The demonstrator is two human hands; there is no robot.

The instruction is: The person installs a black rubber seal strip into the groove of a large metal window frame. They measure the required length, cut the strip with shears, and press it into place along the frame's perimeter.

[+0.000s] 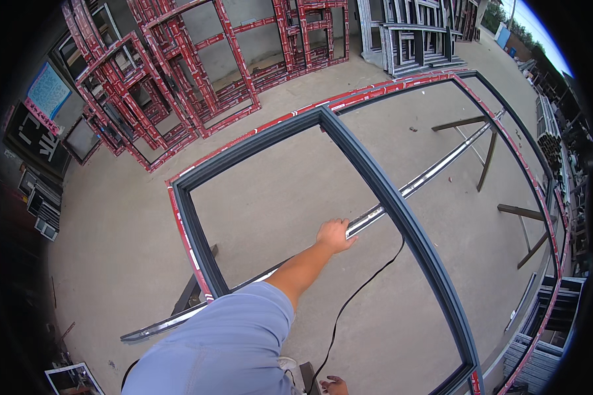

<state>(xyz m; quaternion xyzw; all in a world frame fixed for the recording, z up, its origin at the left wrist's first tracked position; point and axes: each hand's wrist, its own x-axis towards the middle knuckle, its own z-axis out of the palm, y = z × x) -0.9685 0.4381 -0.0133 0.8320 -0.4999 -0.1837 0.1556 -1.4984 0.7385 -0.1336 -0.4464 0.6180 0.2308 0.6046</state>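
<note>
My left hand point(336, 235) reaches forward at the end of a bare forearm with a blue short sleeve, its fingers curled over a long silvery metal strip point(415, 184). The strip runs diagonally beneath a large dark grey window frame point(244, 148), which lies flat and has red film on its outer edge. The frame's middle bar point(402, 217) passes just right of that hand. Only part of my right hand point(336, 385) shows at the bottom edge, beside a dark object point(308, 376) and a black cable point(362, 286). Its grip is hidden.
Dark trestle legs point(487, 155) hold the frame up over a concrete floor. Red-wrapped frames point(178, 79) lean against the back wall, and grey frames point(415, 33) stand at the back right. Stacked profiles point(547, 342) lie at the right edge. A white shoe point(286, 364) is by my body.
</note>
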